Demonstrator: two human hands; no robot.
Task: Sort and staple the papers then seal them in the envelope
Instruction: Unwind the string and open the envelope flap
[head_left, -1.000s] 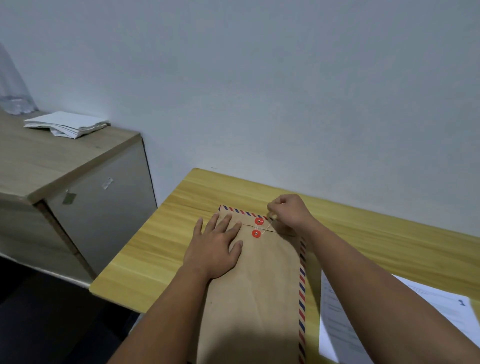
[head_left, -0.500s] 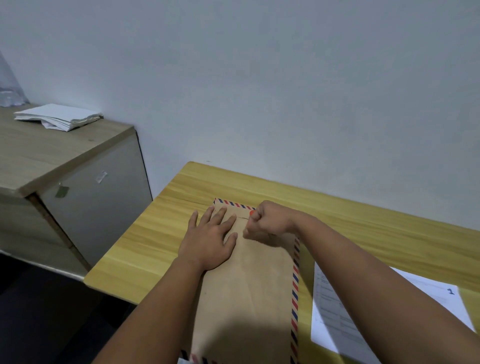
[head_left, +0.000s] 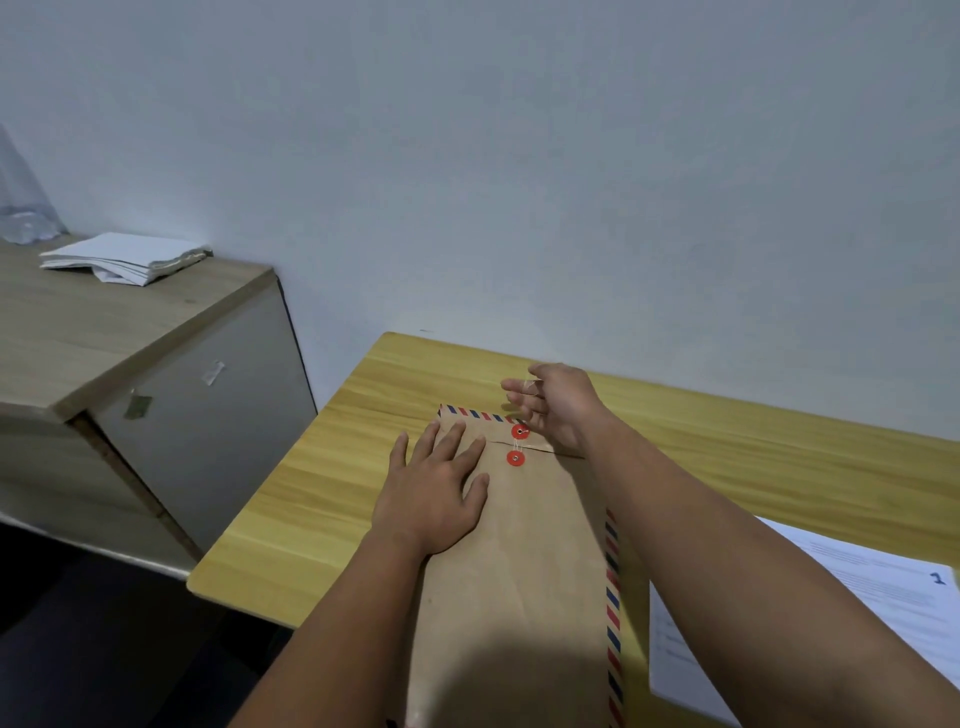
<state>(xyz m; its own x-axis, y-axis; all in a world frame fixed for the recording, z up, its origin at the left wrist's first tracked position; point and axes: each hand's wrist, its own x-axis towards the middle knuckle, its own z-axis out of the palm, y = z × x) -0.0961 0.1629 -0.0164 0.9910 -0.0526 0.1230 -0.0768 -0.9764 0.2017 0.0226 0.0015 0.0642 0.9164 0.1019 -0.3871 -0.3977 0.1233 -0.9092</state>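
Observation:
A brown envelope (head_left: 524, 571) with a red-and-blue striped border lies lengthwise on the yellow wooden table (head_left: 322, 493). Its flap is folded down, and two red string-closure discs (head_left: 517, 445) sit one above the other near the far end. My left hand (head_left: 436, 493) presses flat on the envelope, fingers spread, just left of the discs. Beyond the flap's far right corner, my right hand (head_left: 553, 405) is raised and pinches the thin white closure string (head_left: 529, 385) at its fingertips. A printed sheet (head_left: 878, 597) marked with a number lies to the right under my right forearm.
A low wooden cabinet (head_left: 104, 343) stands left of the table, with a gap between them. A stack of white papers (head_left: 124, 257) and a clear plastic bag (head_left: 23, 208) sit on it. A plain wall runs behind the table's far edge.
My right hand has swung from a fist over the discs out to beyond the flap, lifting with the string. The discs show again. My left hand stays flat.

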